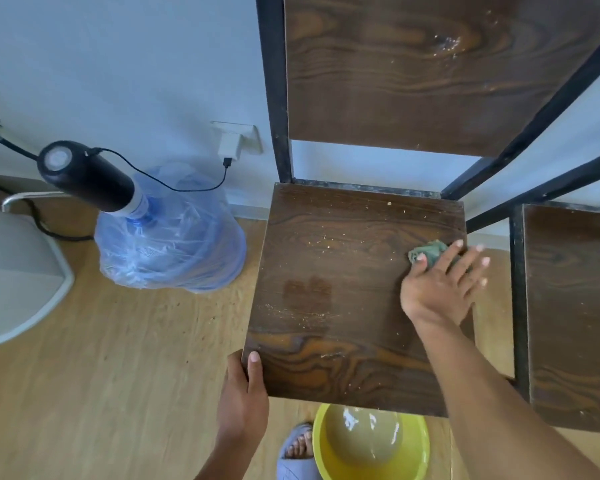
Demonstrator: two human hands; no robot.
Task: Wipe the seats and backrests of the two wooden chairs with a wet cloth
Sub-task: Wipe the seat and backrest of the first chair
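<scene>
A dark wooden chair with a black metal frame stands in front of me; its seat (343,271) is speckled with crumbs and dust, and its backrest (413,71) shows a pale smear. My right hand (440,285) presses a green wet cloth (426,252) flat onto the seat's right edge, fingers spread over it. My left hand (245,389) grips the seat's front left corner, thumb on top. The second chair's seat (575,306) shows at the far right, partly cut off.
A yellow basin (413,455) of water sits on the wooden floor under the seat's front edge, beside my sandalled foot (297,448). A plastic-wrapped water jug (174,237) with a black pump stands left by the wall. A white object (14,271) lies far left.
</scene>
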